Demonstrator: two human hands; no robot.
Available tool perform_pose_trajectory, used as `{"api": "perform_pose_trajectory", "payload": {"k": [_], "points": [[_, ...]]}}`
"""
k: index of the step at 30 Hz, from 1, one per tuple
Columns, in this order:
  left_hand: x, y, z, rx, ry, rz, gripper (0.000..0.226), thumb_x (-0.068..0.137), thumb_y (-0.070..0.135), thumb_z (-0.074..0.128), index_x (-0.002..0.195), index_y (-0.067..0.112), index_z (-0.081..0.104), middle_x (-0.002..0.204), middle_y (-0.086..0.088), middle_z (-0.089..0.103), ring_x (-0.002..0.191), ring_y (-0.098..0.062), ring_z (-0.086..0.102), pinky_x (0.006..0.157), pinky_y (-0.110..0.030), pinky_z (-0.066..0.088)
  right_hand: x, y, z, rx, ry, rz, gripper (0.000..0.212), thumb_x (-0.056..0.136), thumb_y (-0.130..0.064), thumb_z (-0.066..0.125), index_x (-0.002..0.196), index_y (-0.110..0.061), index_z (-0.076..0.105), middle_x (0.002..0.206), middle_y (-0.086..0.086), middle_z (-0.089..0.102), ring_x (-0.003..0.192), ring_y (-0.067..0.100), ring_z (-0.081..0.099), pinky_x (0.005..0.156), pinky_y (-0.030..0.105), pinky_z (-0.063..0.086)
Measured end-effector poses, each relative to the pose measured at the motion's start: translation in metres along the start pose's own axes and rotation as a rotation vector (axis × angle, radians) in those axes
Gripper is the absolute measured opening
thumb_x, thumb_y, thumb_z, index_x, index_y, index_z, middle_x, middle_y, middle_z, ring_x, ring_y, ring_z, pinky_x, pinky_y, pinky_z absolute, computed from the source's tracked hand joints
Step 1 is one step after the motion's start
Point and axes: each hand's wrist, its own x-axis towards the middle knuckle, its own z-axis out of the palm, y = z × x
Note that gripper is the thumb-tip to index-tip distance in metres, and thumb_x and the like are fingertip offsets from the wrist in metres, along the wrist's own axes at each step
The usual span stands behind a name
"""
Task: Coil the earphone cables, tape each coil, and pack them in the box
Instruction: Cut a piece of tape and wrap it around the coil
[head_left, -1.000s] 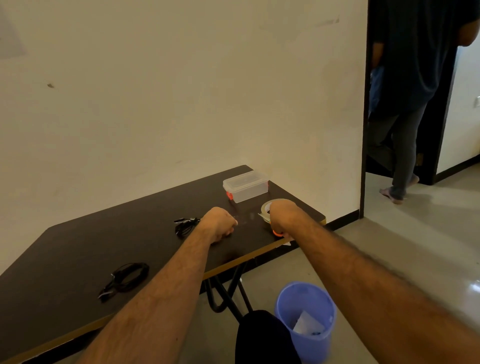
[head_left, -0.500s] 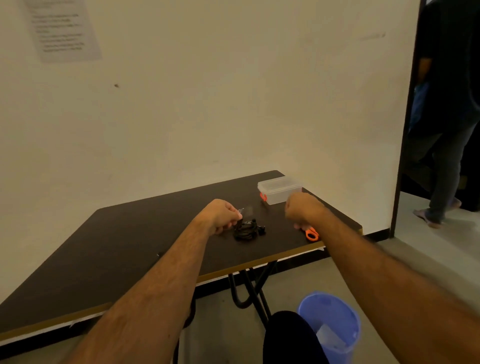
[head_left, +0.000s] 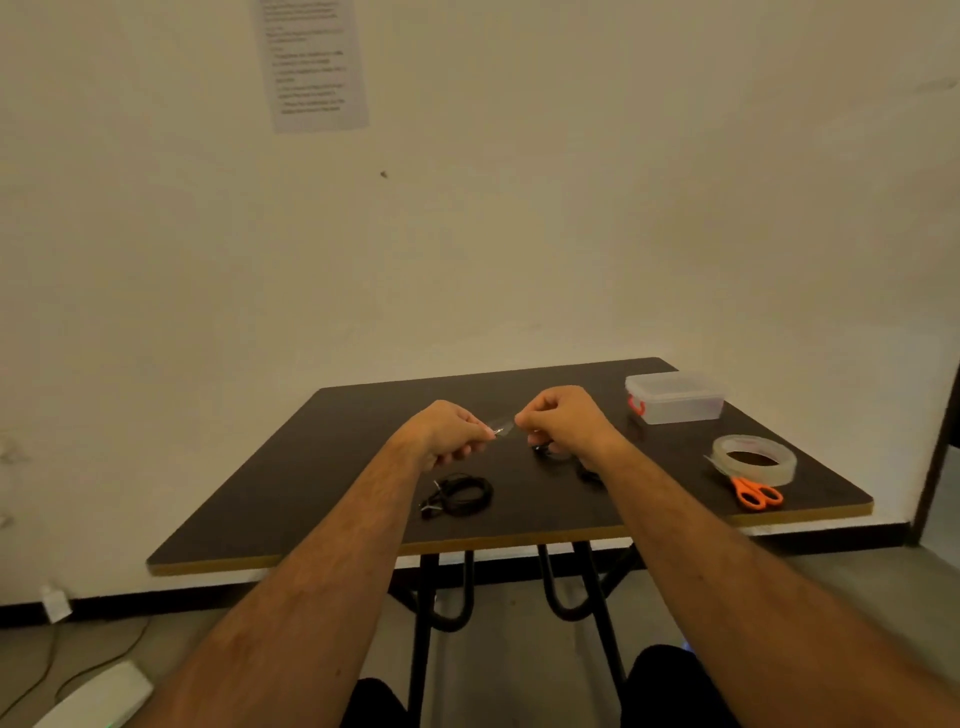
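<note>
A short clear strip of tape (head_left: 503, 425) is stretched between the left hand (head_left: 451, 432) and right hand (head_left: 563, 422), each pinching one end above the counter (head_left: 332, 467). One black earphone coil (head_left: 460, 494) lies near the front edge below the left hand, whether taped I cannot tell, and another cable (head_left: 544, 450) shows under the right hand. The box (head_left: 674, 397) sits closed at the far right with nothing visibly packed, so taping and packing seem left, with the tape roll (head_left: 754, 459) and scissors (head_left: 756, 490) just beside each other nearer the front.
</note>
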Motion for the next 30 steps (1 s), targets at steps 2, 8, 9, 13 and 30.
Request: {"api": "perform_pose_trajectory", "payload": {"k": [2, 8, 9, 13, 30], "points": [[-0.001, -0.012, -0.008, -0.024, 0.011, -0.021, 0.012, 0.093, 0.024, 0.066, 0.090, 0.014, 0.071, 0.068, 0.004, 0.060, 0.050, -0.002, 0.044, 0.042, -0.014, 0.033, 0.001, -0.006, 0.011, 0.019, -0.026, -0.006, 0.013, 0.089, -0.018, 0.070, 0.092, -0.006, 0.070, 0.088, 0.009, 0.073, 0.074, 0.012, 0.067, 0.066, 0.027, 0.051], [0.004, -0.040, -0.018, -0.111, 0.014, -0.078, 0.019, 0.092, 0.028, 0.068, 0.094, 0.009, 0.073, 0.071, 0.001, 0.058, 0.052, -0.004, 0.042, 0.044, -0.016, 0.034, 0.003, -0.017, 0.029, 0.030, -0.103, -0.070, 0.008, 0.084, -0.012, 0.074, 0.086, -0.004, 0.072, 0.082, 0.007, 0.075, 0.074, 0.013, 0.071, 0.073, 0.029, 0.058], [0.004, -0.043, -0.018, -0.121, 0.012, -0.088, 0.019, 0.092, 0.027, 0.067, 0.094, 0.010, 0.073, 0.070, 0.001, 0.057, 0.052, -0.004, 0.042, 0.044, -0.016, 0.034, 0.003, -0.017, 0.030, 0.019, -0.110, -0.082, 0.006, 0.084, -0.009, 0.074, 0.084, -0.003, 0.073, 0.082, 0.009, 0.075, 0.076, 0.015, 0.071, 0.076, 0.031, 0.059], [0.003, -0.052, -0.018, -0.243, -0.009, -0.095, 0.015, 0.090, 0.025, 0.069, 0.095, 0.011, 0.072, 0.079, 0.001, 0.062, 0.056, -0.004, 0.045, 0.043, -0.015, 0.035, 0.003, -0.018, 0.035, -0.108, -0.016, -0.129, 0.005, 0.080, -0.005, 0.073, 0.075, -0.004, 0.074, 0.073, 0.007, 0.074, 0.074, 0.018, 0.071, 0.078, 0.037, 0.061], [0.020, -0.092, -0.001, -0.018, 0.302, 0.069, 0.027, 0.096, 0.022, 0.062, 0.122, 0.021, 0.065, 0.114, -0.002, 0.069, 0.088, -0.011, 0.063, 0.075, -0.030, 0.054, -0.003, -0.015, 0.022, -0.198, 0.263, -0.148, 0.017, 0.081, -0.006, 0.066, 0.069, -0.017, 0.068, 0.071, -0.002, 0.070, 0.074, 0.011, 0.067, 0.071, 0.026, 0.056]]}}
